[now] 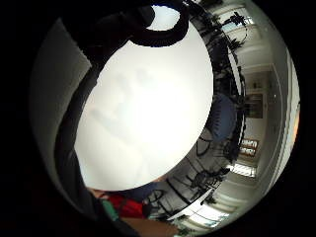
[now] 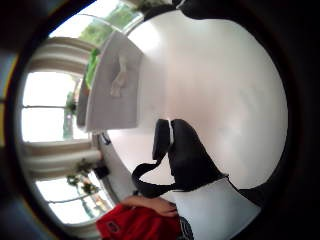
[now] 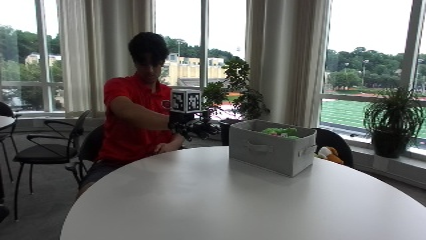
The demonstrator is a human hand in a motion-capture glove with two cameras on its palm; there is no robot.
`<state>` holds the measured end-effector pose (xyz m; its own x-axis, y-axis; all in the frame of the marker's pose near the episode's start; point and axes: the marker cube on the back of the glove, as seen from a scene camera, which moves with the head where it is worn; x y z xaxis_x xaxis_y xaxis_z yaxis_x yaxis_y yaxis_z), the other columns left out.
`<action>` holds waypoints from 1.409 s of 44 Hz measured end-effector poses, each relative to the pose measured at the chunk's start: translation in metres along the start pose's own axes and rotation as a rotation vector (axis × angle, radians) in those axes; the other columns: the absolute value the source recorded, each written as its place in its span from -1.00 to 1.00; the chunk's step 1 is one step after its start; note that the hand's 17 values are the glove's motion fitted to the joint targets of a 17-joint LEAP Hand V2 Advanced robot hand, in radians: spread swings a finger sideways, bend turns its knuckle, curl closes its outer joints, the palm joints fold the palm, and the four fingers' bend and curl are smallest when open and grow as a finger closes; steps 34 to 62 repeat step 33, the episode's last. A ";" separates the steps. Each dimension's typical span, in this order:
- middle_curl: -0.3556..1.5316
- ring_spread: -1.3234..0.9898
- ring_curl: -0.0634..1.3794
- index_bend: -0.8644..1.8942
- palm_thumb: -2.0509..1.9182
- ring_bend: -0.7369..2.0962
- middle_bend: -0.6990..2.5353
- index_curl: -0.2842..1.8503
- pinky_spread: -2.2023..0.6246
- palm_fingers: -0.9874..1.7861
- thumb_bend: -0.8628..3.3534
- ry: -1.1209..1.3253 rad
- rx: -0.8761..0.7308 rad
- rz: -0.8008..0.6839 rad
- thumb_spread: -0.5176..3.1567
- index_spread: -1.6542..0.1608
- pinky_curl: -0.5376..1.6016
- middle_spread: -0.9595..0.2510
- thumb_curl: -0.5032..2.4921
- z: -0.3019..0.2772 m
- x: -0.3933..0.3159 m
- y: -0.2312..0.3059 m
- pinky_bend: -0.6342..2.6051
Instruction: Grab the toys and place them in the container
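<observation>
In the outside view a person in a red shirt sits behind a round white counter (image 3: 219, 200) with the gloved right hand (image 3: 183, 126) raised above its far edge, at about nine o'clock from a grey fabric container (image 3: 271, 146). The container stands on the counter toward its far side, handle cut-out facing the camera, and something green (image 3: 281, 132), probably toys, shows over its rim. An orange and white soft toy (image 3: 327, 153) lies behind the container, off the counter, at about three o'clock from it. Whether the grip is open or closed on anything I cannot tell here; nothing visibly hangs from it.

The thumb side palm view shows the container (image 2: 112, 90) well apart from the palm, with bare counter (image 2: 225, 100) between, so the hand looks to be travelling rather than reaching in.

The little finger side palm view gives only bare counter (image 1: 148, 108) under the palm.
</observation>
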<state>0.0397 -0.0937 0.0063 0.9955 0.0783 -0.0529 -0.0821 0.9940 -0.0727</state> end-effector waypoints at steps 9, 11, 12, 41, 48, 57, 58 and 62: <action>-0.29 0.02 -0.51 -0.26 0.05 -0.13 -0.47 -0.46 0.60 -0.34 -0.60 -0.043 0.027 0.017 -0.03 0.38 -0.22 0.36 -0.41 -0.007 0.009 0.009 -0.01; -0.30 0.02 -0.51 -0.25 0.05 -0.13 -0.47 -0.46 0.60 -0.34 -0.60 -0.054 0.024 0.027 -0.03 0.38 -0.22 0.37 -0.42 -0.007 0.009 0.011 -0.02; -0.30 0.02 -0.51 -0.25 0.05 -0.13 -0.47 -0.46 0.60 -0.34 -0.60 -0.056 0.023 0.035 -0.03 0.38 -0.22 0.36 -0.42 -0.007 0.010 0.011 -0.02; -0.33 0.01 -0.51 -0.24 0.05 -0.14 -0.47 -0.43 0.60 -0.32 -0.60 -0.078 -0.004 0.102 -0.03 0.36 -0.21 0.36 -0.43 0.000 0.020 0.011 -0.04; -0.33 0.01 -0.51 -0.24 0.05 -0.14 -0.47 -0.43 0.60 -0.32 -0.60 -0.078 -0.004 0.102 -0.03 0.36 -0.21 0.36 -0.43 0.000 0.020 0.011 -0.04; -0.33 0.01 -0.51 -0.24 0.05 -0.14 -0.47 -0.43 0.60 -0.32 -0.60 -0.078 -0.004 0.102 -0.03 0.36 -0.21 0.36 -0.43 0.000 0.020 0.011 -0.04; -0.33 0.01 -0.51 -0.24 0.05 -0.14 -0.47 -0.43 0.60 -0.32 -0.60 -0.078 -0.004 0.102 -0.03 0.36 -0.21 0.36 -0.43 0.000 0.020 0.011 -0.04; -0.33 0.01 -0.51 -0.24 0.05 -0.14 -0.47 -0.43 0.60 -0.32 -0.60 -0.078 -0.004 0.102 -0.03 0.36 -0.21 0.36 -0.43 0.000 0.020 0.011 -0.04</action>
